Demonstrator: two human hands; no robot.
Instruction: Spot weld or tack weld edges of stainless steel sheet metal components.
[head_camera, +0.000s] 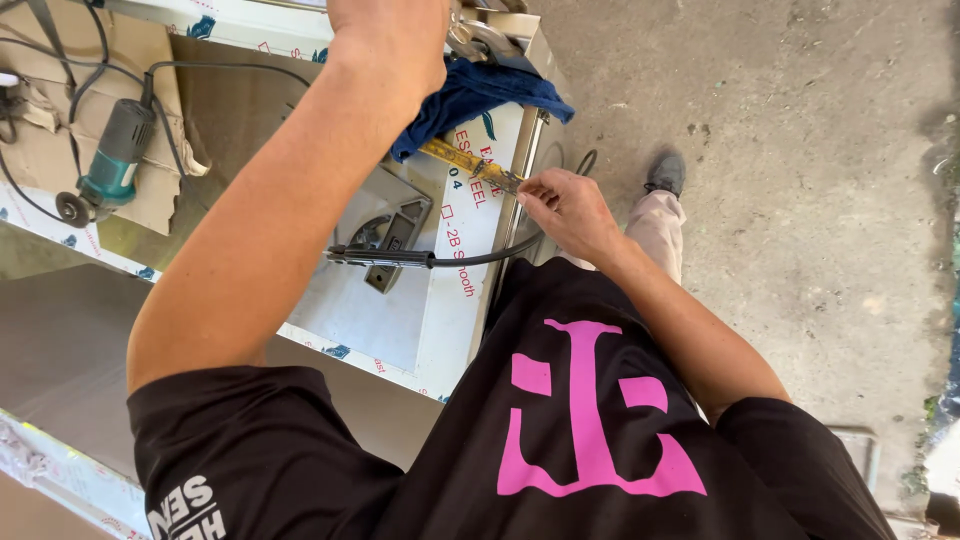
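Blue cloth (480, 95) – yellow tape measure (465, 162) – teal grinder (112, 160) – black shirt (560, 420), pink emblem.

Grey concrete floor (800, 200), sunlit, steel-topped workbench (90, 340)

A steel sheet bench (440, 300) (film-covered) carries a blue cloth (475, 95), angle grinder (110, 160) and black cable (470, 260).

Steel sheet (370, 320) showing smooth, dull-grey metal under a glossy white protective film. Blue rag (470, 95) is soft, crumpled cloth. Tape measure blade (470, 165), yellow, thin shiny metal. Angle grinder (110, 160), matt teal plastic body on creased brown cardboard (40, 160). Floor (800, 150) is rough, stained concrete.
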